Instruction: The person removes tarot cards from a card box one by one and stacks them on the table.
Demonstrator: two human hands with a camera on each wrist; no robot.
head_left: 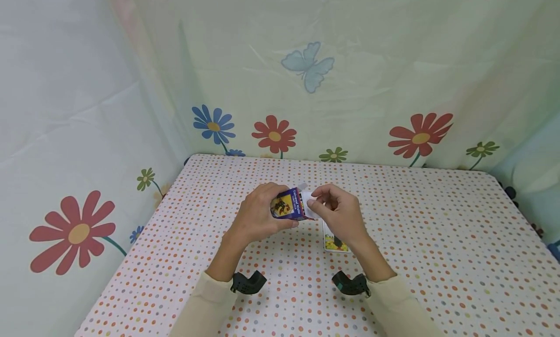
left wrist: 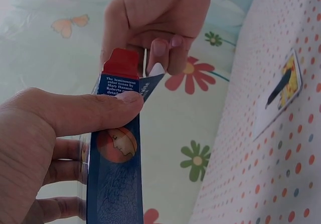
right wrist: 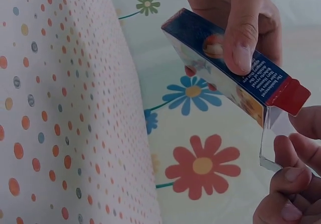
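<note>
Left hand [head_left: 257, 214] grips open-ended tarot box [head_left: 283, 205]; right hand [head_left: 344, 211] pinches white flap [head_left: 309, 205]; inside hidden.

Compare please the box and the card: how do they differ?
The left hand holds the box up; the card lies on the table. The box is thick, with one end open; the card looks flat. The box is largely dark blue; the card shows mainly white and yellow. Both bear pictures.
</note>
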